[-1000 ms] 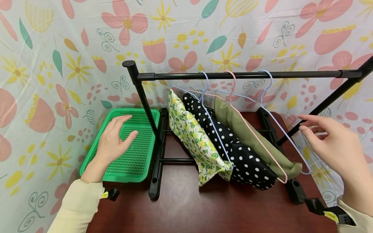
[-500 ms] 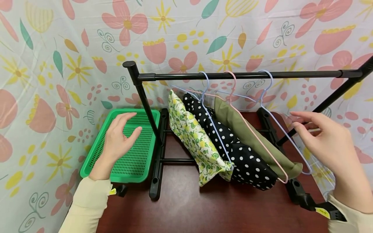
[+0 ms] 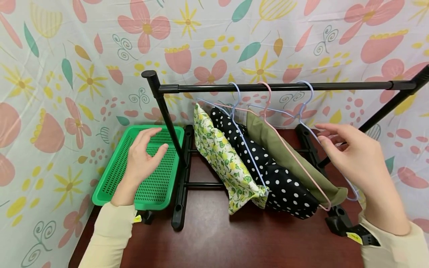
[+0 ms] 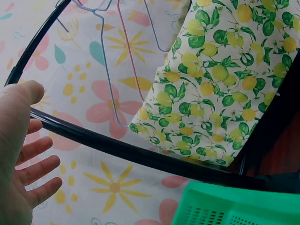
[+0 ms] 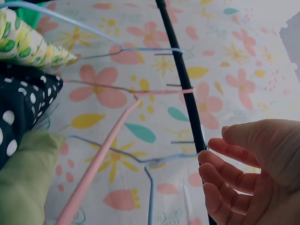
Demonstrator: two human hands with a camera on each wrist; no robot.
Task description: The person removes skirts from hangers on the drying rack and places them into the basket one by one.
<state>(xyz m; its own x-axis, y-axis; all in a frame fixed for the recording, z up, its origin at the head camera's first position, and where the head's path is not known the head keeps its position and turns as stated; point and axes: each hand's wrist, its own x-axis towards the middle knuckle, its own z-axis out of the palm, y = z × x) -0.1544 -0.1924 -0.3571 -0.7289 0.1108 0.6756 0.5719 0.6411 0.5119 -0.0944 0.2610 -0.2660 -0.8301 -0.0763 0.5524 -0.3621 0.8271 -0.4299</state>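
In the head view my left hand (image 3: 142, 160) hovers over the green basket (image 3: 154, 203), its fingers loosely bent and holding nothing. My right hand (image 3: 356, 158) is in front of the rightmost blue hanger (image 3: 309, 98), also holding nothing; whether it touches the hanger cannot be told. Three hangers hook over the black rail (image 3: 204, 88): a blue hanger (image 3: 238, 97), a pink hanger (image 3: 269, 98) and that right one. A lemon-print cloth (image 3: 219, 152), a black polka-dot cloth (image 3: 285, 186) and an olive green cloth (image 3: 271, 137) hang from them, slanting and close together.
The rack's left post (image 3: 166, 121) rises between the basket and the cloths, above its black foot (image 3: 179, 208). A black lower bar (image 3: 206, 185) crosses over the dark red table (image 3: 214, 242). A flower-patterned sheet (image 3: 83, 37) surrounds the back and sides.
My left hand has drifted right over the basket. My right hand has moved left to the rightmost hanger. The hangers and cloths have not visibly moved.
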